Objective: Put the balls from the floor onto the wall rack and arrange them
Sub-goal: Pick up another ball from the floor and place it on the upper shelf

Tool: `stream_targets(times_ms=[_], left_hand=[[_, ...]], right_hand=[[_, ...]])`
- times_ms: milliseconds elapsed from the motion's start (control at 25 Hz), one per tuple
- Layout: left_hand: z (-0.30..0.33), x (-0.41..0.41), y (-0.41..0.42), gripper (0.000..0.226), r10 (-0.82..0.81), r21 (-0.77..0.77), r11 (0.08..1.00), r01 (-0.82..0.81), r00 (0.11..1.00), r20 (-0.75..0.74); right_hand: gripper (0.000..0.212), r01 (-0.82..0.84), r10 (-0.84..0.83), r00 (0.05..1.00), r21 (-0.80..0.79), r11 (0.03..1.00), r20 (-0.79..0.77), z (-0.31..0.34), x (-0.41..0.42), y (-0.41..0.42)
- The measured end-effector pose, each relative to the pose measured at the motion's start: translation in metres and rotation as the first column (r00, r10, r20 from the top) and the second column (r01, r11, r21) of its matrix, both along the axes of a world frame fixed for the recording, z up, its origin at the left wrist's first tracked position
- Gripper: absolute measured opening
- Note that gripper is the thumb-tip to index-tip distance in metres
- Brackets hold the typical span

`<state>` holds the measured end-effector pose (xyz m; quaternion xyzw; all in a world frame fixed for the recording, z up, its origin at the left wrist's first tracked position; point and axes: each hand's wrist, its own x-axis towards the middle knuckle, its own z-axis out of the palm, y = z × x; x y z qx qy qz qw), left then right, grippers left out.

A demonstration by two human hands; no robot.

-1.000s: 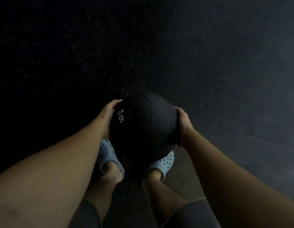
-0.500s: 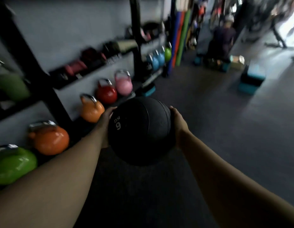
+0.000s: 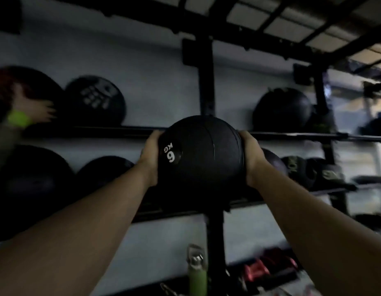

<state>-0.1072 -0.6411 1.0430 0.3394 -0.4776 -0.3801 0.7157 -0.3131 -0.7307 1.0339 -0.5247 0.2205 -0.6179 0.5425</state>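
I hold a black ball marked "6 KG" (image 3: 201, 161) up at chest height in front of the wall rack (image 3: 89, 131). My left hand (image 3: 150, 158) presses its left side and my right hand (image 3: 250, 159) presses its right side. The ball sits level with the gap between the rack's upper rail and lower rail (image 3: 326, 189), in front of a black upright post (image 3: 206, 86). Other dark balls rest on the rack: two on the upper left (image 3: 95, 101), one on the upper right (image 3: 282, 108), and more on the lower row (image 3: 31, 182).
Another person's hand with a green wristband (image 3: 20, 118) reaches to a ball at the far left. Below the rack are a green kettlebell (image 3: 197, 276) and red dumbbells (image 3: 268, 265). A black grid frame (image 3: 292, 20) runs overhead.
I have lifted the ball from near the floor to rack height, and my view has swung up from the floor and kettlebell shelves to the ball rack. Both hands kept their hold.
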Motion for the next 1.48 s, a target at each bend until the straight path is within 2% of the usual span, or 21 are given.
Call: stream_targets(times_ms=[160,320,400,560,680,800,880,1000,1080,1120,1160,1200,1240,1280,1360,1480], left_hand=[[0.086,0.073,-0.015,0.042,0.163,-0.143,0.978,-0.152,0.984,0.068],[0.137,0.119,-0.048,0.038,0.237,-0.195,0.956,-0.221,0.97,0.063],[0.156,0.137,-0.073,0.039,0.292,-0.229,0.935,-0.272,0.955,0.057],[0.185,0.16,-0.127,0.055,0.368,-0.314,0.887,-0.339,0.929,0.036],[0.206,0.186,-0.176,0.044,0.397,-0.358,0.858,-0.368,0.918,0.008],[0.225,0.213,-0.218,0.038,0.396,-0.402,0.842,-0.36,0.918,0.007],[0.244,0.222,-0.234,0.033,0.486,-0.469,0.758,-0.453,0.872,-0.057],[0.266,0.232,-0.249,0.03,0.591,-0.645,0.499,-0.579,0.772,-0.235],[0.271,0.24,-0.265,0.032,0.709,-0.728,0.351,-0.589,0.675,-0.204],[0.271,0.246,-0.278,0.029,0.779,-0.753,0.323,-0.573,0.613,-0.132],[0.269,0.254,-0.29,0.023,0.842,-0.765,0.324,-0.557,0.538,-0.034],[0.263,0.261,-0.3,0.017,0.888,-0.757,0.35,-0.552,0.454,0.079],[0.257,0.271,-0.31,0.018,0.906,-0.726,0.388,-0.568,0.382,0.185],[0.253,0.28,-0.319,0.022,0.902,-0.689,0.423,-0.589,0.349,0.256],[0.25,0.293,-0.327,0.025,0.89,-0.664,0.449,-0.599,0.368,0.27],[0.251,0.294,-0.325,0.027,0.892,-0.675,0.436,-0.595,0.386,0.235]], right_hand=[[0.05,-0.105,0.114,0.992,-0.136,0.985,0.06,0.081,0.083,-0.032],[0.047,-0.197,0.221,0.971,-0.221,0.955,0.087,0.129,0.138,-0.079],[0.056,-0.242,0.276,0.957,-0.273,0.931,0.09,0.149,0.161,-0.113],[0.045,-0.287,0.329,0.942,-0.35,0.892,0.068,0.188,0.195,-0.178],[0.044,-0.277,0.317,0.947,-0.381,0.882,0.046,0.217,0.224,-0.227],[0.047,-0.259,0.323,0.942,-0.405,0.877,0.096,0.239,0.253,-0.267],[0.039,-0.222,0.335,0.92,-0.435,0.873,0.203,0.255,0.267,-0.283],[0.035,0.012,0.178,0.926,-0.498,0.867,0.333,0.279,0.282,-0.296],[0.034,0.155,0.071,0.927,-0.549,0.821,0.369,0.287,0.296,-0.307],[0.031,0.215,-0.013,0.946,-0.598,0.772,0.324,0.288,0.307,-0.316],[0.029,0.232,-0.115,0.97,-0.666,0.709,0.216,0.286,0.318,-0.326],[0.026,0.185,-0.201,0.977,-0.734,0.654,0.068,0.28,0.329,-0.334],[0.025,0.1,-0.235,0.969,-0.762,0.639,-0.07,0.274,0.342,-0.343],[0.025,0.014,-0.217,0.961,-0.753,0.658,-0.172,0.268,0.352,-0.35],[0.027,-0.023,-0.182,0.964,-0.74,0.672,-0.195,0.265,0.362,-0.357],[0.027,0.039,-0.23,0.962,-0.763,0.645,-0.146,0.268,0.362,-0.355]])
